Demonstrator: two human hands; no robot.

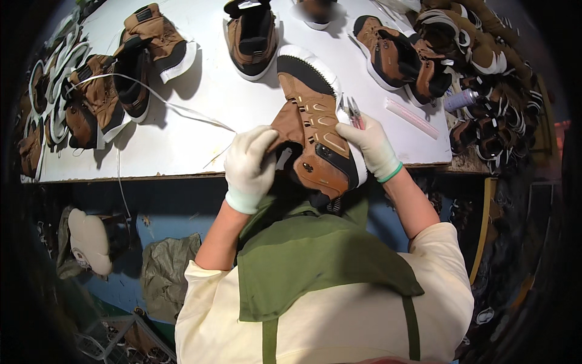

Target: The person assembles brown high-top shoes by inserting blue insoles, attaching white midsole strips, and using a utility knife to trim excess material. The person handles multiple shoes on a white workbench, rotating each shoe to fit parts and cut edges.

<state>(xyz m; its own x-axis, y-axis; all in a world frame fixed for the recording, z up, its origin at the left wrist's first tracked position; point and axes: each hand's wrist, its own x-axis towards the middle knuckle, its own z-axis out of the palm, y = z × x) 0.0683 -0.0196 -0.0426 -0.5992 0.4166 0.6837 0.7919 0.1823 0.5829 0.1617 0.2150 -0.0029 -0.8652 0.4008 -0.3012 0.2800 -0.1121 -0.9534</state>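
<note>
A brown and black high-top shoe (321, 130) with a white sole is tilted over the table's front edge, toe pointing away from me. My left hand (250, 167), in a white glove, is closed with its fingertips on the shoe's brown tongue, pulled out to the left. My right hand (371, 145), gloved too with a green cuff, grips the shoe's right side by the sole. Between its fingers sit small metal snips (353, 112) with reddish handles, their tips pointing away. The palm sides of both hands are hidden.
The white table (200, 139) carries a standing shoe (250, 39) ahead, shoes (391, 54) at right and shoes (91, 100) with white strips at left. A pinkish clear stick (412, 118) and a spray can (461, 99) lie right. Shoes (494, 121) pile at the far right.
</note>
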